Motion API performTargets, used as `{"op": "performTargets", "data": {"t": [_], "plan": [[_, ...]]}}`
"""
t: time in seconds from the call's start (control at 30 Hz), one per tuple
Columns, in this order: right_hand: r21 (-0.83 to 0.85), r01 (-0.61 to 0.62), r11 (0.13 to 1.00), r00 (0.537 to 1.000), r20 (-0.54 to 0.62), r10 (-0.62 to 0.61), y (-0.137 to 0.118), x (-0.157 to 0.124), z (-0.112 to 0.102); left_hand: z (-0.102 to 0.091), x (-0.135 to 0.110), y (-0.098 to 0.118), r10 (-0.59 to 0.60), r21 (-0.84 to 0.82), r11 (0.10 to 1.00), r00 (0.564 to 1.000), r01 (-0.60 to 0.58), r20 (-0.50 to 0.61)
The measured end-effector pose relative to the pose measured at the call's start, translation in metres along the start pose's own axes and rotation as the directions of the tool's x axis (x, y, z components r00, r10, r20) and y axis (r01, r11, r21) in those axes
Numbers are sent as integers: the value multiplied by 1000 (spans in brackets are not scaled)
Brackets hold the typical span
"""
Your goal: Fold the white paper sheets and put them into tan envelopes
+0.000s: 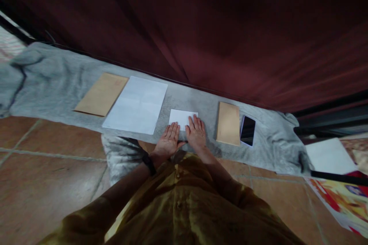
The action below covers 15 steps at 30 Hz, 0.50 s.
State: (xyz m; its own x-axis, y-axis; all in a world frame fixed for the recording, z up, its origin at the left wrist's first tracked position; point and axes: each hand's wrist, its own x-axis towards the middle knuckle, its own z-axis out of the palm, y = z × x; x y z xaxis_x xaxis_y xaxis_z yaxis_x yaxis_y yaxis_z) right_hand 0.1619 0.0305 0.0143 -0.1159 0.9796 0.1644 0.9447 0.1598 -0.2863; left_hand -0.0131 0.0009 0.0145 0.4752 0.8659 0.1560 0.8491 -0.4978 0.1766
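Note:
Both my hands lie flat, fingers stretched out, on a small folded white paper (181, 116) on a grey cloth (51, 84) spread over the tiled floor. My left hand (169, 140) covers the paper's near left corner; a dark band circles that wrist. My right hand (196, 131) presses the paper's near right part. The two thumbs nearly touch. Neither hand grips anything.
Left of the hands lie a large white sheet (136, 104) and a brown envelope (101, 93). To the right lie a second brown envelope (228, 123) and a black phone (247, 130). A dark red curtain (230, 26) hangs behind. Papers and a colourful print (342, 195) sit far right.

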Motion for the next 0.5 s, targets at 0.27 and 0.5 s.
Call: {"op": "performTargets", "data": {"t": [0.27, 0.5], "plan": [[-24, -50, 998, 995, -84, 48, 9, -19, 3, -10, 22, -1, 59, 11, 998, 998, -59, 13], [-21, -46, 999, 998, -47, 45, 10, -15, -2, -4, 23, 1, 60, -18, 998, 998, -60, 0]]}}
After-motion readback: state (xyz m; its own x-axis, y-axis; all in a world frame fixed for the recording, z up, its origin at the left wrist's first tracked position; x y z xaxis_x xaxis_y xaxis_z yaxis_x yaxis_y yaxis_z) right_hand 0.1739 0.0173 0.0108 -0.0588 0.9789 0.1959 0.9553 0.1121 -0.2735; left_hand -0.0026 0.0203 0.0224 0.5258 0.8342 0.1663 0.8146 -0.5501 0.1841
